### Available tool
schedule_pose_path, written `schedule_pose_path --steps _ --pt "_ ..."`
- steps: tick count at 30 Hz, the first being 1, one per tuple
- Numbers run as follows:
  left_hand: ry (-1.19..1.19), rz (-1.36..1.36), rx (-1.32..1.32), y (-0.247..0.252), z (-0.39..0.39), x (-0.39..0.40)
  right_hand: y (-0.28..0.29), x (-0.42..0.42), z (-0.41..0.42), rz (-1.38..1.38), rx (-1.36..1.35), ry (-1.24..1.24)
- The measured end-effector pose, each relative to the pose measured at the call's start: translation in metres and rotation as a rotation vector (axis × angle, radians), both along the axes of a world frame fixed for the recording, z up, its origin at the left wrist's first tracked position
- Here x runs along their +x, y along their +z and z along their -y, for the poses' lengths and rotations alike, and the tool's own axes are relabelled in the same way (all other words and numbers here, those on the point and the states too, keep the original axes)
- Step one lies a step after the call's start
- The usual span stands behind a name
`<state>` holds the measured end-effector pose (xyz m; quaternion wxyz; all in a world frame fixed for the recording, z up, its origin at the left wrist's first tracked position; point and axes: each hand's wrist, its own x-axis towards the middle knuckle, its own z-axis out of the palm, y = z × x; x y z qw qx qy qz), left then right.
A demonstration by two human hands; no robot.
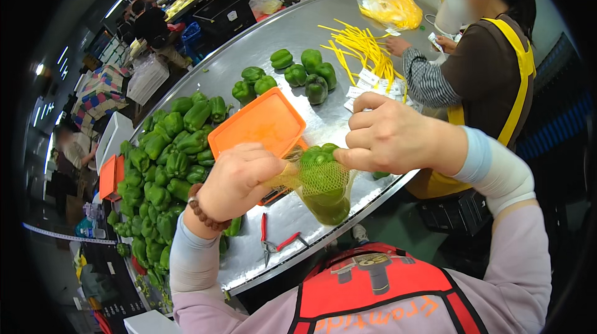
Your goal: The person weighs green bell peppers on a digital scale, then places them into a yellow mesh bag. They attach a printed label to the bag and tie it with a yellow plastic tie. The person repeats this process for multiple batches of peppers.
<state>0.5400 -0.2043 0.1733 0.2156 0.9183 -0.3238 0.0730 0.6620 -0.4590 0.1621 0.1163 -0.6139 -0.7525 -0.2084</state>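
Note:
Yellow mesh netting (326, 178) is stretched between my two hands, around green bell peppers (319, 157) near the table's front edge. My left hand (242, 178) pinches the gathered netting on one side. My right hand (380, 136) has its fingers curled at the rim of the net, touching the top pepper. Below the netting is a clear green-tinted container (328, 206), with the net over its upper part. An orange plastic tray (259, 124) lies just beyond my left hand. Red-handled pruning shears (268, 245) lie spread on the metal table (247, 255).
A large heap of green bell peppers (163, 171) covers the table's left side. Several loose peppers (296, 75) sit farther back. Yellow net strips (359, 49) and white tags (368, 77) lie at the back right, beside a co-worker (485, 63) in a yellow apron.

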Motion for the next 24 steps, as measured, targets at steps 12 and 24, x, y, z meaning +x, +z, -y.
schedule_pose_path --steps 12,24 --pt "-0.223 0.103 0.036 0.005 0.032 -0.002 0.000 -0.023 -0.043 -0.915 -0.655 -0.009" --pt "0.033 -0.643 -0.818 -0.112 0.019 0.013 -0.003 -0.018 -0.069 -0.693 -0.323 -0.075"
